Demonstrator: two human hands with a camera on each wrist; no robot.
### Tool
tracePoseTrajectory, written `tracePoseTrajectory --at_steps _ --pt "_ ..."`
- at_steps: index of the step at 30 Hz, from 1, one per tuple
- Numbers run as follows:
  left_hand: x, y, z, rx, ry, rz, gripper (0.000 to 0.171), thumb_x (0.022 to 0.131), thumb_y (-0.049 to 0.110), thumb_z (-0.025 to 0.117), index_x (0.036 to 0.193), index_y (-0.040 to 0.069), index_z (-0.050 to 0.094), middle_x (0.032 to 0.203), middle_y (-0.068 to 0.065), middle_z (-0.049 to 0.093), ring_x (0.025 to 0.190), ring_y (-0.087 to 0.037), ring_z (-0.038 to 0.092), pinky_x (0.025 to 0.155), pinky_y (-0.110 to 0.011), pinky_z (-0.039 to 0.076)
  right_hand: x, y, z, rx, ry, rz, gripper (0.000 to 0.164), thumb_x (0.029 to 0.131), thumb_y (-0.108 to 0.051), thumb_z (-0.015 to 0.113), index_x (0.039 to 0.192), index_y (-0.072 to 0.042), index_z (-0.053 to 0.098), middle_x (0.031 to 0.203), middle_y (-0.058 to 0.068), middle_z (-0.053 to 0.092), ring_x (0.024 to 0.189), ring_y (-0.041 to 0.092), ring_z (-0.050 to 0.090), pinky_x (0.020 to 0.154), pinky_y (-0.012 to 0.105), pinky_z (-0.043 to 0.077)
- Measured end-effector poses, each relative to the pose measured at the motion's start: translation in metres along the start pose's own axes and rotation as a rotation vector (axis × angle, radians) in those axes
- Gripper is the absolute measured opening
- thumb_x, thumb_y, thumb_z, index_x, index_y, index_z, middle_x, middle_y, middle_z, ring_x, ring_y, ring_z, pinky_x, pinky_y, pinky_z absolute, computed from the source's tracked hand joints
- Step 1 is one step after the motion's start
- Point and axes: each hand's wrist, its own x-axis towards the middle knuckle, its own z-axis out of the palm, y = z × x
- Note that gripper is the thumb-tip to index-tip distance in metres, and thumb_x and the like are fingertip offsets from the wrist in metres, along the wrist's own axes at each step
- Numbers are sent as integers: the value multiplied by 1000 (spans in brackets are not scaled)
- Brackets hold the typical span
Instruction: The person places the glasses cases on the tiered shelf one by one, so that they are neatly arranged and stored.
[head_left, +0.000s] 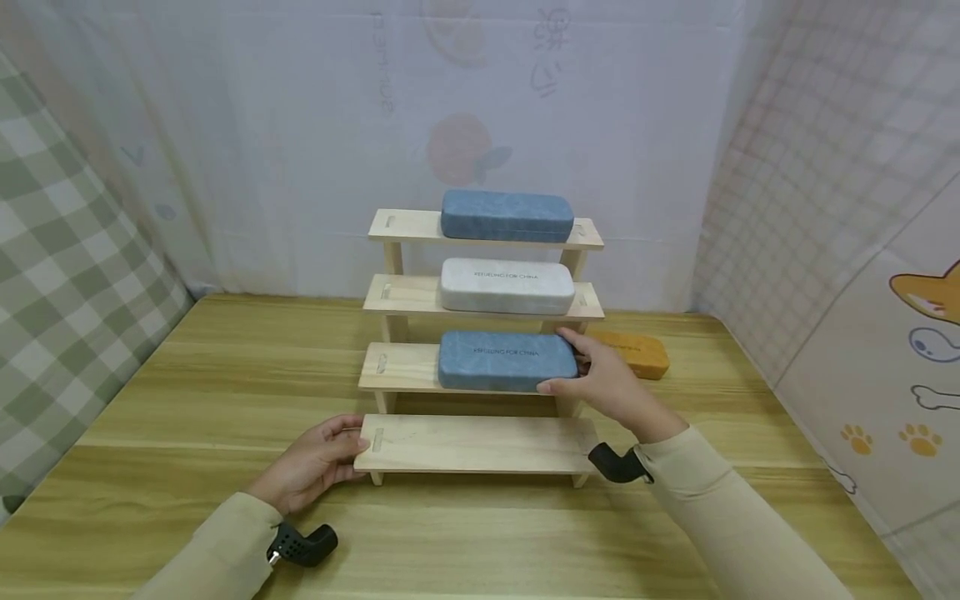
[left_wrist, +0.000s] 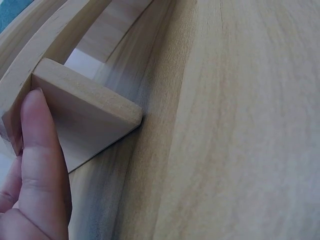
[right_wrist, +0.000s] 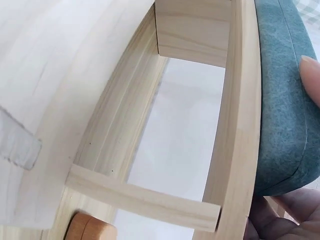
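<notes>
Blue case (head_left: 506, 361) above wood-grain table (head_left: 262, 375), cloth (head_left: 300, 167) behind, lettered "…FOR CHINA" — right hand (head_left: 611, 383) grips it, left hand (head_left: 318, 462) pinches the shelf (head_left: 480, 444).

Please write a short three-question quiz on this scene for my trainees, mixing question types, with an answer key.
1. Multiple choice: which thing does the right hand grip?
A) the white case
B) the lower blue case
C) the upper blue case

2. True or false: the left hand grips the lowest board at its left end.

3. Fill in the blank: the orange case is not on a board; it lies on the ____.

Key:
1. B; the thumb and fingers hold its right end.
2. True.
3. Table.
</notes>
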Motion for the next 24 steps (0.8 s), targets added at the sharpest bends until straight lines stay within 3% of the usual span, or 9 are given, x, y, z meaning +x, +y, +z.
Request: tracePoseTrajectory --at_steps 8,17,24 --pt "0 1 1 -9 -2 2 66 98 10 53 145 -13 13 114 -7 56 93 -12 62 78 -28 54 -9 4 -2 28 40 -101 88 82 -29 78 152 -9 28 149 21 34 128 40 44 101 51 42" --pt "0 1 0 -2 -7 4 66 98 10 53 145 -13 14 113 -7 56 93 -12 62 78 -28 54 -20 18 -12 -121 173 -259 77 82 -23 78 147 -8 39 147 18 38 133 38 37 100 55 39" --pt "0 1 0 -4 -6 5 66 98 10 53 145 -13 13 114 -8 56 93 -13 62 78 -29 54 -23 32 -28 -199 242 -316 74 81 -16 79 143 -4 42 146 21 39 131 41 36 101 58 36"
